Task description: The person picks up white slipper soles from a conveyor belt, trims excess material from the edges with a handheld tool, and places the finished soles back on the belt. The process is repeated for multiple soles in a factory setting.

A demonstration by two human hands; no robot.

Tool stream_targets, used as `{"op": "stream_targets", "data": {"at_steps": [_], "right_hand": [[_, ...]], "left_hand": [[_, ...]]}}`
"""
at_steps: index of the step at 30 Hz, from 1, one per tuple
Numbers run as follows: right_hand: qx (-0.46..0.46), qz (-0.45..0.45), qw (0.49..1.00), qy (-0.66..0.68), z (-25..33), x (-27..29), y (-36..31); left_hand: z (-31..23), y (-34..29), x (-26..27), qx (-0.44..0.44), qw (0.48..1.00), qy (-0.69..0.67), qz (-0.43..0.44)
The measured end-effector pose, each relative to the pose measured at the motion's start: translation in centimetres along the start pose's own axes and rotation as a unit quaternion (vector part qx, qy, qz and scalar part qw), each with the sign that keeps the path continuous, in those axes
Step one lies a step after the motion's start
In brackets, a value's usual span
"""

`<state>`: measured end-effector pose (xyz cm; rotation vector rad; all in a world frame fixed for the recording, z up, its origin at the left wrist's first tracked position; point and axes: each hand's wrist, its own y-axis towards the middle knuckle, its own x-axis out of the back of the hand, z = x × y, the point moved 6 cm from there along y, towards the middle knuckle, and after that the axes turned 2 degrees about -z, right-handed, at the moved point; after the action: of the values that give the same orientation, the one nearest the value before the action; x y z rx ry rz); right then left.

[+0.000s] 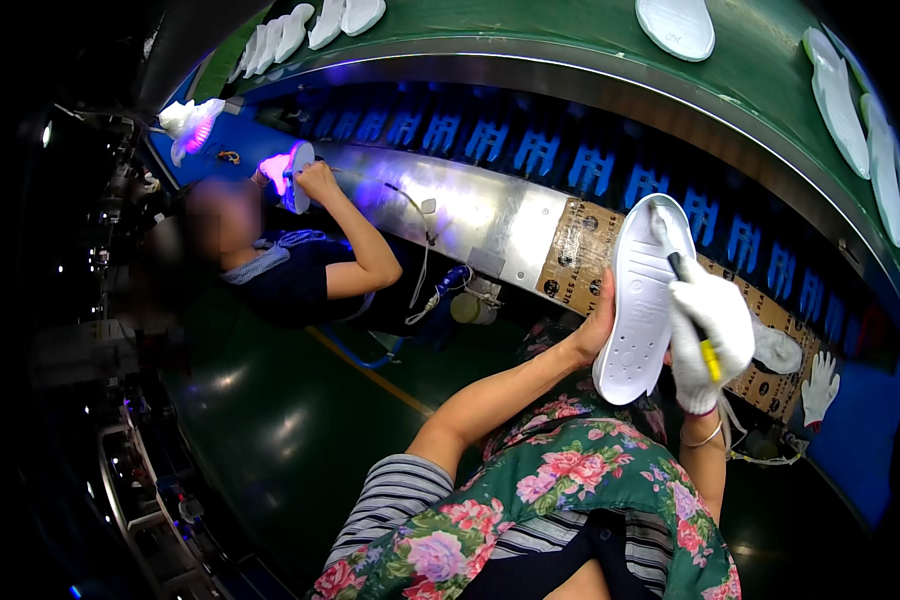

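Note:
A white shoe sole is held up in front of me, its hollow inner face with ribs and small holes turned toward me. My bare left hand grips it by the left edge, fingers hidden behind it. My right hand, in a white knit glove, is closed round a brush with a dark handle and a yellow end. The pale bristles touch the inside of the sole near its upper end.
A green conveyor belt carrying more white soles curves along the far side. Below it runs a metal ledge with cardboard. A white glove lies at right. On the left a co-worker handles another sole under purple light.

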<state>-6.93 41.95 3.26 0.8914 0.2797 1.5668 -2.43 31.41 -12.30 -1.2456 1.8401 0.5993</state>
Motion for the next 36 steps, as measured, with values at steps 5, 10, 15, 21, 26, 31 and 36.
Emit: {"op": "stream_targets", "data": {"at_steps": [5, 10, 15, 21, 26, 31, 36], "right_hand": [[0.044, 0.128, 0.99, 0.047, 1.1, -1.1, -0.2], [0.004, 0.036, 0.999, 0.038, -0.9, -0.1, 0.5], [0.068, 0.167, 0.984, -0.006, 0.4, -1.7, -1.0], [0.062, 0.111, 0.992, -0.012, -1.2, -0.2, -1.4], [-0.039, 0.197, 0.973, 0.111, -1.1, -1.0, -3.1], [0.041, 0.134, 0.99, 0.034, -0.8, -0.4, -2.9], [0.031, 0.174, 0.974, 0.139, -0.3, -0.7, -3.3]], "left_hand": [[-1.5, 0.4, 1.0, -0.035, 0.982, 0.038, -0.183], [-2.0, 1.2, 0.3, -0.05, 0.996, 0.004, -0.068], [-1.9, 0.1, 2.4, -0.024, 0.985, 0.047, -0.165], [-3.8, 1.6, 1.6, -0.102, 0.965, 0.07, -0.232], [-3.0, 1.8, 1.9, -0.01, 0.991, -0.04, -0.131], [-3.8, 2.3, 2.3, -0.05, 0.993, -0.072, -0.073], [-4.6, 2.4, 1.1, -0.028, 0.991, -0.126, -0.031]]}}
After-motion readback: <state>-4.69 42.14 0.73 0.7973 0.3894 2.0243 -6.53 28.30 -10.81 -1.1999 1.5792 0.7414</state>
